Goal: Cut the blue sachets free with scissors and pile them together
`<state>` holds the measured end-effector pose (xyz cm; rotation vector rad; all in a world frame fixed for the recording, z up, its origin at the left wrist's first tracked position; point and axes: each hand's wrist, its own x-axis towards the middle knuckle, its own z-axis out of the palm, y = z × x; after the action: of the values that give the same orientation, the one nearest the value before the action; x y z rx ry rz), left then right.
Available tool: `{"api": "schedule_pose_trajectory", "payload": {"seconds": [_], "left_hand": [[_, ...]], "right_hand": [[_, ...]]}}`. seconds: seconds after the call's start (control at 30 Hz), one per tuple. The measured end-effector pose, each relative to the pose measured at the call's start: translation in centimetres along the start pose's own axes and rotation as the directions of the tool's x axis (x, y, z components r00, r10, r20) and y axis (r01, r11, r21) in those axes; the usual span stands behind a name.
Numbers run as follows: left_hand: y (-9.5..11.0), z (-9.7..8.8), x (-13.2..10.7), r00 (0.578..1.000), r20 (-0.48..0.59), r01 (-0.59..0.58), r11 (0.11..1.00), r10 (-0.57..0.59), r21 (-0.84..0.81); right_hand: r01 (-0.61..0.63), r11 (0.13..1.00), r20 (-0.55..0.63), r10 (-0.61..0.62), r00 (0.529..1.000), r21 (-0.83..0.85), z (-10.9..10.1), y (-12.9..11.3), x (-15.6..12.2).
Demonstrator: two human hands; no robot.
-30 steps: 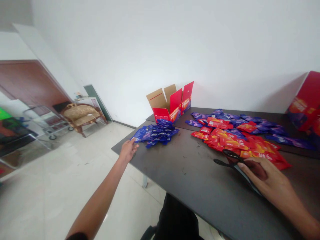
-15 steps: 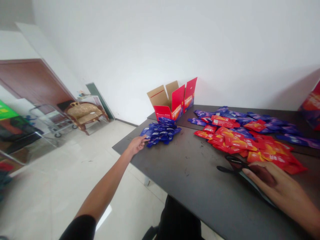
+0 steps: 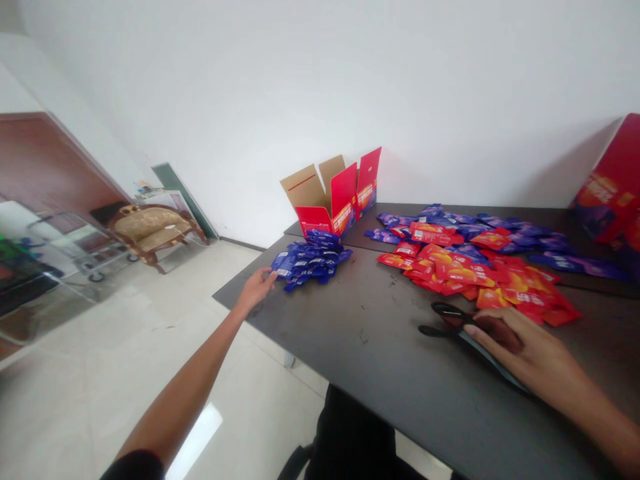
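Dark tabletop [image 3: 380, 347] | left grip [image 3: 257, 288] open, just beside blue sachets [image 3: 310, 263] | right grip [image 3: 520, 340] over scissors [image 3: 445, 320], hold unclear | unchanged

Head-worn view — forward and down across a dark table [image 3: 360, 360], close above left hand [image 3: 256, 290] and right hand [image 3: 520, 340]

Lettering on red carton [image 3: 344, 208], blue sachets [image 3: 310, 261], too blurred to read

A black short sleeve [image 3: 133, 465] covers the worker's left upper arm at seven o'clock, black trousers [image 3: 350, 433] show at six o'clock, and the left hand [image 3: 256, 290] and right hand [image 3: 520, 340] are bare.
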<state>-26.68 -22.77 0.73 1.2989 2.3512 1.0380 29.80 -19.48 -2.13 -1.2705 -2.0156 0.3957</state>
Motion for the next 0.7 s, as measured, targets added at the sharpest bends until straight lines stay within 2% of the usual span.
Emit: {"api": "schedule_pose_trajectory", "payload": {"seconds": [0.1, 0.13, 0.2, 0.27, 0.3, 0.33, 0.37, 0.43, 0.5, 0.6, 0.7], "left_hand": [[1.2, 0.7, -2.7, 0.983, -0.146, -0.106, 0.993, 0.112, 0.044], [1.9, 1.3, -4.0, 0.974, -0.164, -0.151, 0.988, 0.156, 0.045], [3.7, 3.0, -6.6, 0.952, -0.131, -0.276, 0.961, 0.278, 0.037], [6.2, 5.3, -9.1, 0.870, 0.044, -0.493, 0.869, 0.491, 0.044], [7.7, 6.7, -9.9, 0.802, 0.160, -0.589, 0.807, 0.576, 0.043], [9.4, 8.2, -10.3, 0.735, 0.255, -0.659, 0.751, 0.629, 0.049], [11.1, 9.8, -10.2, 0.693, 0.319, -0.698, 0.713, 0.647, 0.070], [14.5, 13.2, -8.4, 0.688, 0.369, -0.705, 0.697, 0.625, 0.134], [17.7, 16.6, -5.0, 0.708, 0.370, -0.688, 0.707, 0.602, 0.167], [21.7, 20.9, 0.8, 0.765, 0.366, -0.628, 0.742, 0.531, 0.236], [24.2, 24.2, 4.9, 0.832, 0.338, -0.540, 0.780, 0.440, 0.316]], "right_hand": [[0.027, 0.995, 0.117, -0.038, 0.992, 0.095, 0.2, 0.2, -0.2], [0.028, 0.994, 0.144, -0.043, 0.989, 0.104, 0.2, 0.1, -0.4], [0.039, 0.994, 0.197, -0.058, 0.979, 0.102, 0.2, -0.2, -0.6], [0.053, 0.993, 0.237, -0.076, 0.969, 0.104, 0.1, -0.6, -0.7], [0.059, 0.992, 0.251, -0.086, 0.964, 0.112, 0.0, -0.9, -0.8], [0.065, 0.991, 0.262, -0.095, 0.960, 0.121, -0.1, -1.1, -0.9], [0.069, 0.989, 0.271, -0.101, 0.957, 0.128, -0.2, -1.3, -0.9], [0.066, 0.989, 0.287, -0.103, 0.952, 0.134, -0.3, -1.5, -0.9], [0.060, 0.988, 0.297, -0.099, 0.950, 0.139, -0.2, -1.5, -0.9], [0.056, 0.987, 0.303, -0.100, 0.948, 0.150, -0.2, -1.5, -1.0], [0.042, 0.987, 0.299, -0.088, 0.950, 0.158, -0.5, -1.9, -1.1]]}}
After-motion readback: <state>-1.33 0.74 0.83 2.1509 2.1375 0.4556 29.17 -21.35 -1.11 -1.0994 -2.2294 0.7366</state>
